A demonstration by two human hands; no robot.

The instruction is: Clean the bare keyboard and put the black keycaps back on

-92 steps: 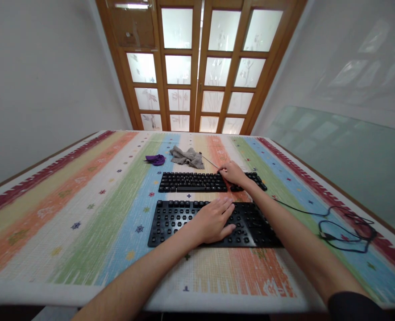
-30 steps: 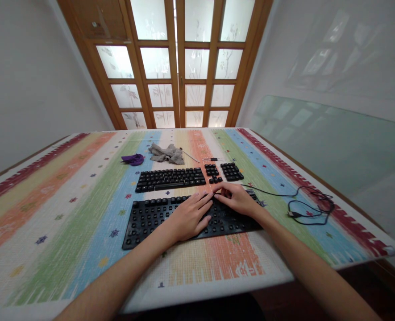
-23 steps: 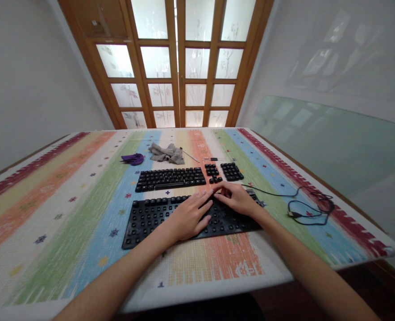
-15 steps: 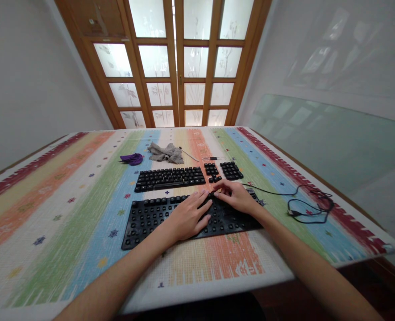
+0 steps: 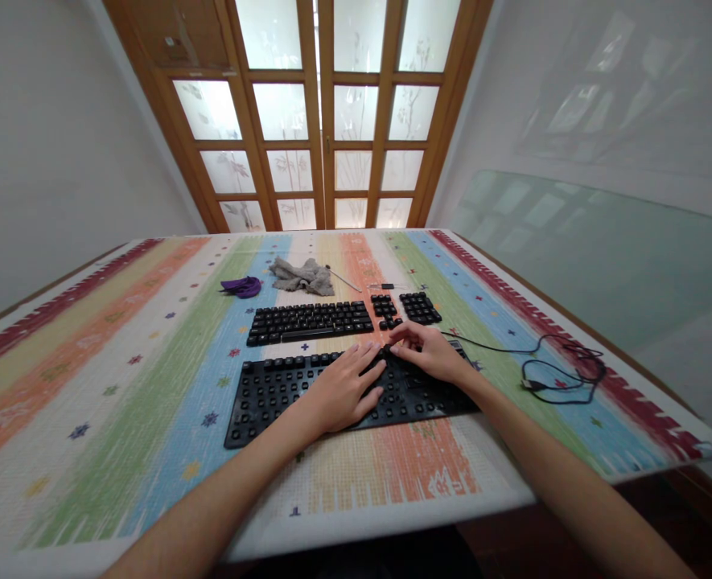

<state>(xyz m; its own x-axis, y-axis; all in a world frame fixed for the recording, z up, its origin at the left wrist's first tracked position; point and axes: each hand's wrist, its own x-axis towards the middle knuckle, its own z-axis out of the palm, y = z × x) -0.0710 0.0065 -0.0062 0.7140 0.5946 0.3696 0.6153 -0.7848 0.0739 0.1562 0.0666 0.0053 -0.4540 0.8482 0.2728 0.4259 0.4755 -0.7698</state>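
Observation:
A black keyboard base lies on the table before me, most of its keycaps off and a row of caps still on along its far edge. My left hand rests flat across its middle, fingers stretched out. My right hand is at the far edge, thumb and forefinger pinched close together over the top row; whatever lies between the fingertips is too small to make out. Just beyond, loose black keycaps are laid out in keyboard order, with the smaller navigation group and number-pad group to their right.
A black cable runs from the keyboard and coils on the right. Behind the keycaps lie a grey cloth, a purple band-like bundle, a thin rod and a wire tool with a black handle. A striped tablecloth covers the table.
The whole view has shifted slightly, so everything sits a little further right. Both hands keep nearly the same place on the keyboard.

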